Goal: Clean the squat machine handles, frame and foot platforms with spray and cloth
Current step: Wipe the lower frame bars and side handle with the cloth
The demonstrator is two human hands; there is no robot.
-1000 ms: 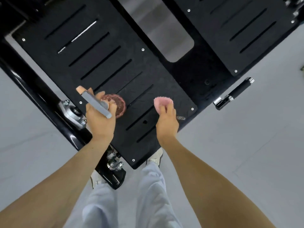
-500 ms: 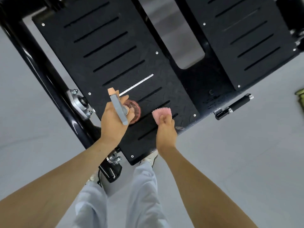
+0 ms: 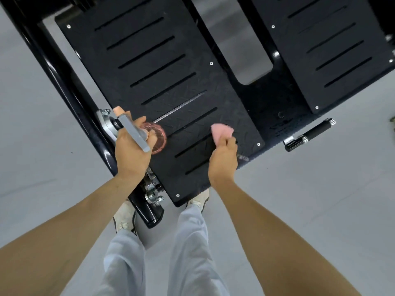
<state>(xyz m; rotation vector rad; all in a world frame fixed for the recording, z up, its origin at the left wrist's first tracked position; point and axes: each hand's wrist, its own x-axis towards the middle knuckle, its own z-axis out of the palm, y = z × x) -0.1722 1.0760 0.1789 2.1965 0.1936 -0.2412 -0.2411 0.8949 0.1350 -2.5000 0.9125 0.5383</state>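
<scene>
The left hand is wrapped around the neck of a spray bottle, its grey trigger head lying across the knuckles and the pink translucent body poking out at the hand's 3 o'clock, over the near left part of the left foot platform. The right hand is closed into a pinch on a pink cloth, whose bunched end sticks out at the hand's 12 o'clock and sits against the textured black surface of the same platform, near its lower right corner; whether the cloth presses flat or only touches at its edge cannot be told. The two hands are apart, the bottle at 9 o'clock of the cloth. The slotted platform runs diagonally from 7 o'clock to 1 o'clock in the view. At its 9 o'clock a glossy black frame tube runs alongside, carrying a silver bearing mount just beside the left hand's fingers. At 3 o'clock of the cloth a short black handle with knurled silver ends juts out over the grey floor. The right foot platform lies at 1 o'clock. Below the hands, two legs in light trousers and white shoes stand at the platform's near edge.
</scene>
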